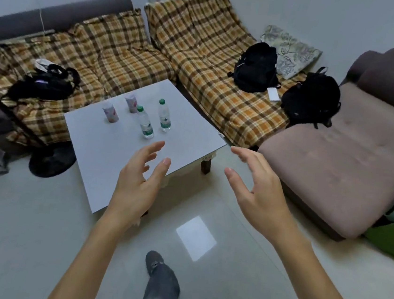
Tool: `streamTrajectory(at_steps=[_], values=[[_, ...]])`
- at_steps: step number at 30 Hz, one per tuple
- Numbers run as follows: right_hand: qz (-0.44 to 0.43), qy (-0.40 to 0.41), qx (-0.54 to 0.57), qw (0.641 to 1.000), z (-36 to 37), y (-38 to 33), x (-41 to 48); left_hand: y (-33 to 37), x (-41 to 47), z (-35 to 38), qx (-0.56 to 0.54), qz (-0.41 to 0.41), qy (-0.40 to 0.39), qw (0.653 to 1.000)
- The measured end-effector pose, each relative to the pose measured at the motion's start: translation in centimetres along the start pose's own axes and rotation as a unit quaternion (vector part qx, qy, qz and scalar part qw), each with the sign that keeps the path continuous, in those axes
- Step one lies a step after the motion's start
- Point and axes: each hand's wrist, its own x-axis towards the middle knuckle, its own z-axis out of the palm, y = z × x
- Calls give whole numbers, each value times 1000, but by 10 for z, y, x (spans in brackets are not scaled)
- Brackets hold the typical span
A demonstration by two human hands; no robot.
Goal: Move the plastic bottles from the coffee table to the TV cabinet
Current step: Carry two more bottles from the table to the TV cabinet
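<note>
Room: living room with a pale tiled floor (pixel 21 240), a plaid-covered sofa (pixel 201 59) wrapping two sides and a brown couch (pixel 338 153) on your right.
Bench: your low white bench (pixel 104 175) stands in the corner of the sofas; no TV cabinet shows in this view.
Bottles: two clear plastic bottles with green caps stand upright toward the far half of the bench, the near bottle (pixel 145 123) just beside the far bottle (pixel 164 116), not touching.
Cups: two patterned cups, the near cup (pixel 110 113) and the far cup (pixel 131 102), stand left of the bottles; they are not your concern.
Left hand: your left hand (pixel 138 182) hovers over the near edge of the bench, grip apart, holding nothing, short of the near bottle.
Right hand: your right hand (pixel 257 193) hangs beyond the bench's right corner over the floor, grip apart and empty too.
Progress: by the look of it nothing has been moved; both bottles wait on the bench.
Handling: these bottles look small and light, whether full or not you cannot tell; thin walls will likely dent under a hard squeeze and the smooth plastic may slip.
Where to hold: wrap your grip around the middle at the label, one bottle per hand, and keep each upright.
Risk: tall and narrow, they probably tip at a careless brush, and the cups stand close by.
</note>
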Motion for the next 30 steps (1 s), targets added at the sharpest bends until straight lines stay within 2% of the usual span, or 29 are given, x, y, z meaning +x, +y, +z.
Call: streamTrajectory(at_steps=[5, 14, 22, 30], values=[[-11, -39, -15, 999, 65, -15, 95, -40, 86, -48, -10, -21, 22, 999], [-17, -68, -48, 996, 160, -53, 242, -91, 233, -120, 18, -43, 14, 999], [-24, -96, -44, 994, 227, -42, 357, -149, 345, -133, 56, -64, -11, 996], [-13, -159, -37, 987, 297, 14, 502, -202, 473, -112, 81, -109, -30, 990]])
